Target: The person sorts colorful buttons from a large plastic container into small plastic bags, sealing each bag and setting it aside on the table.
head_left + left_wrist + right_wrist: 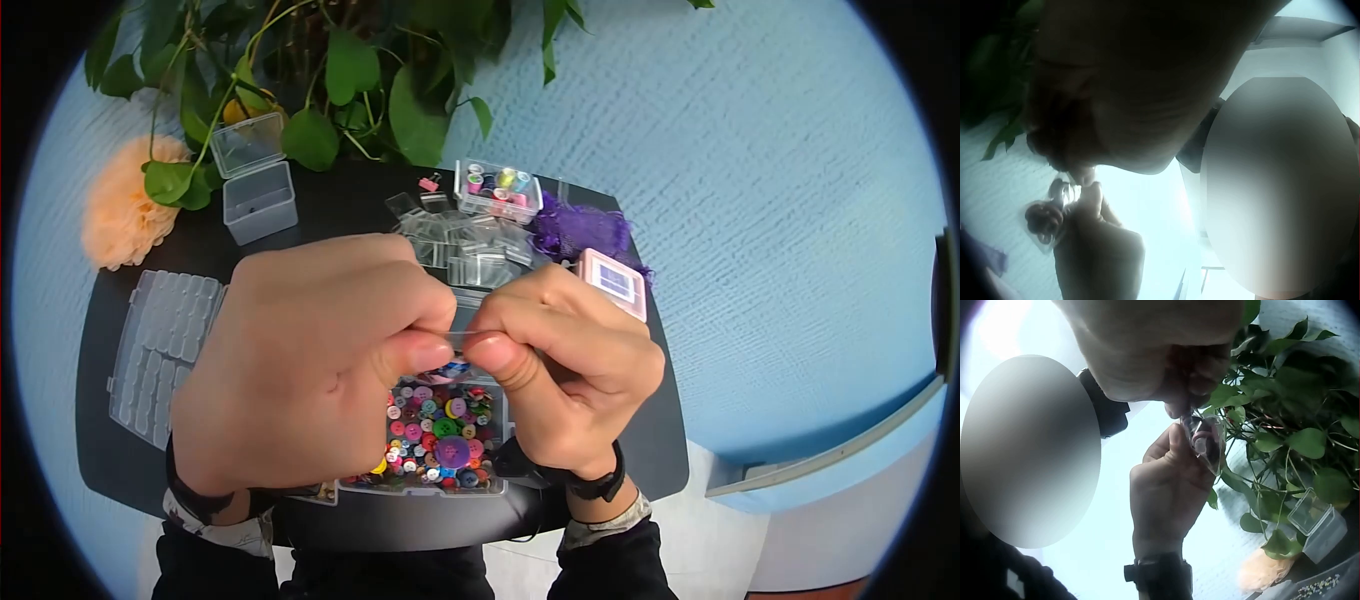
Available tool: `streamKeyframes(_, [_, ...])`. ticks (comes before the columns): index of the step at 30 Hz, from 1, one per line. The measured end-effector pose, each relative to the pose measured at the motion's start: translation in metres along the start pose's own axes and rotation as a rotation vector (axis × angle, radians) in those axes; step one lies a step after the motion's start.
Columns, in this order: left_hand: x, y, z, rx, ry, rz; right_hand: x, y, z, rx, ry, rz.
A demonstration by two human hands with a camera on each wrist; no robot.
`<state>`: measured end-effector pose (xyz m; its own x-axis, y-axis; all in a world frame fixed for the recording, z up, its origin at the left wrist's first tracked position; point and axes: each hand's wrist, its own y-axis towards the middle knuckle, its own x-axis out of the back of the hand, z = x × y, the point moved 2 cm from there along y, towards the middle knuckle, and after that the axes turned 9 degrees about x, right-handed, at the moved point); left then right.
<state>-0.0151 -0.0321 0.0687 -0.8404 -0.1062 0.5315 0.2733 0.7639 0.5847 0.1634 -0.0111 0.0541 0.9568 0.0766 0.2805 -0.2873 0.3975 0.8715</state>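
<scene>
Between my two hands is a small clear plastic bag (1205,440) with dark rounded pieces inside. My left hand (310,360) pinches one side of its top edge between thumb and bent forefinger. The right hand (570,365) pinches the other side the same way, thumb tips close together. In the left wrist view the bag (1044,222) hangs below the fingertips, its contents blurred. Both hands are raised over a clear box of mixed colourful buttons (440,430), partly hiding it.
On the black table (390,525) lie a clear compartment case (150,350), an open-lidded clear box (260,205), a pile of small clear boxes (480,245), a box of thread spools (500,190), purple mesh (585,230) and a pink case (612,280). Plant leaves (350,70) hang behind.
</scene>
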Motion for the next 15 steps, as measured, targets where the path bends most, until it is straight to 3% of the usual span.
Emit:
streamKeyframes(6, [-0.003, 0.003, 0.002, -0.014, -0.024, -0.074, 0.003, -0.003, 0.001, -0.079, 0.075, -0.045])
streamKeyframes(8, [-0.001, 0.004, 0.005, -0.019, -0.054, -0.036, 0.003, -0.008, 0.003, -0.387, 0.246, -0.084])
streamKeyframes(9, [-0.002, 0.003, 0.004, -0.019, -0.067, -0.04, 0.005, -0.012, 0.007, -0.455, 0.274, -0.076])
streamKeyframes(12, [-0.005, -0.001, 0.002, 0.014, -0.147, 0.095, 0.011, -0.04, 0.014, -0.532, 0.224, -0.061])
streamKeyframes(14, [-0.007, -0.003, 0.005, -0.024, -0.026, 0.274, 0.016, -0.063, 0.021, -0.609, 0.189, -0.045])
streamKeyframes(15, [-0.006, -0.003, 0.007, -0.02, 0.023, 0.248, 0.023, -0.081, 0.019, -0.648, 0.13, -0.109])
